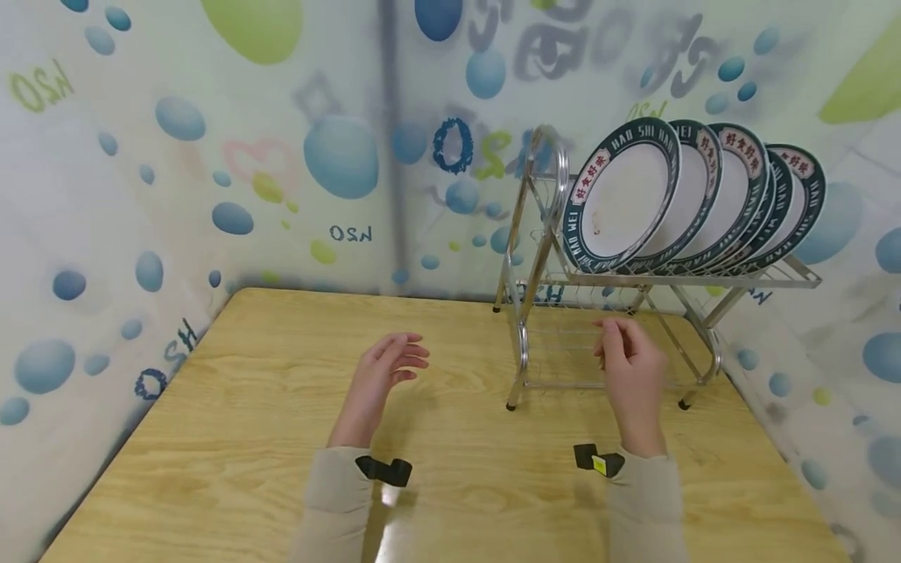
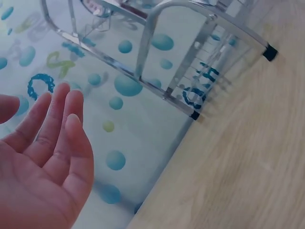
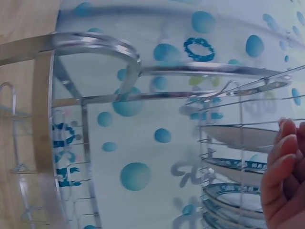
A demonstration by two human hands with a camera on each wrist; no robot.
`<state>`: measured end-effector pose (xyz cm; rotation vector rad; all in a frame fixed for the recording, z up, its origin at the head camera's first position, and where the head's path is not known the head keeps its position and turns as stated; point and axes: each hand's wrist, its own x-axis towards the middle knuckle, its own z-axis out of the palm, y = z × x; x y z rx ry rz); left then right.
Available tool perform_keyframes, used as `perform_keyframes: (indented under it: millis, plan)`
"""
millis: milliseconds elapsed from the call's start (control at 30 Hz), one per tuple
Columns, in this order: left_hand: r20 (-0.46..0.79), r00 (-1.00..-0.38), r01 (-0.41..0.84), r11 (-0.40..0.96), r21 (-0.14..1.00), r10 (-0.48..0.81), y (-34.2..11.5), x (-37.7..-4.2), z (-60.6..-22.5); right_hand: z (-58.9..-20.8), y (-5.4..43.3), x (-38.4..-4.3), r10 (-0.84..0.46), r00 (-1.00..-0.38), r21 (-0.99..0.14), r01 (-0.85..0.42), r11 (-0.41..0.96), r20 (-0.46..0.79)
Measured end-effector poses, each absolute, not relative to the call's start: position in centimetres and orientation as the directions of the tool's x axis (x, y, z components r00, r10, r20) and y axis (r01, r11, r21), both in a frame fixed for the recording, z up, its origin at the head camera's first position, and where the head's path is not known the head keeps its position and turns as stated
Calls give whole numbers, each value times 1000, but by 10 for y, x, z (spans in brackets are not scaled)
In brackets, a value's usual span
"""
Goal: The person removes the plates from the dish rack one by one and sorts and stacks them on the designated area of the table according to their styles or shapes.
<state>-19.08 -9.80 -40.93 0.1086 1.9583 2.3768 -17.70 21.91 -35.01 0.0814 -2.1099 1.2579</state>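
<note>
A metal dish rack (image 1: 542, 242) stands on the right half of the wooden table, several white plates with dark green patterned rims leaning in a row on its upper tier, the front plate (image 1: 626, 203) facing left. My right hand (image 1: 631, 371) hovers before the rack's lower part, fingers loosely bent and holding nothing. In the right wrist view those fingers (image 3: 279, 176) show beside the stacked plate edges (image 3: 233, 191), seen through the wires. To the left of the rack my left hand (image 1: 380, 375) is above the table, palm turned inward, fingers relaxed and holding nothing.
The wooden table (image 1: 281, 407) reaches back to walls (image 1: 281, 195) printed with blue and green bubbles. Dark-tipped rack feet (image 1: 511, 406) rest on the tabletop. Each wrist carries a black strap, the left strap (image 1: 383, 471) and the right strap (image 1: 598, 461).
</note>
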Motion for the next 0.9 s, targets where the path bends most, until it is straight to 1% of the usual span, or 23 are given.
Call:
perform_keyframes:
  millis: [100,300,367,467,500,667,833,900]
  plan:
    - [1,-994,-14,-140,990,106,-97,-188,-411,-342,215,-169,304,-697,-723,-442,532,650]
    - [-22,-992,-30,-62,998,125,-94,-188,-414,-315,199,-155,340,-472,-574,-556,601,813]
    - [-19,-992,-22,-20,1000,127,-94,-189,-413,-303,193,-150,337,-426,-539,-580,611,840]
    - [-8,-990,1,64,998,144,-95,-190,-413,-286,188,-146,316,-383,-494,-596,634,868]
    - [-12,-988,3,94,996,151,-96,-190,-414,-282,189,-147,301,-385,-483,-590,647,873]
    - [-41,-985,0,239,971,165,-102,-192,-420,-268,205,-158,242,-452,-480,-543,689,858]
    - [-13,-992,25,303,953,123,-103,-191,-425,-257,223,-175,180,-556,-480,-458,748,811]
    - [-9,-993,31,332,943,118,-104,-192,-426,-251,226,-179,175,-610,-491,-402,773,773]
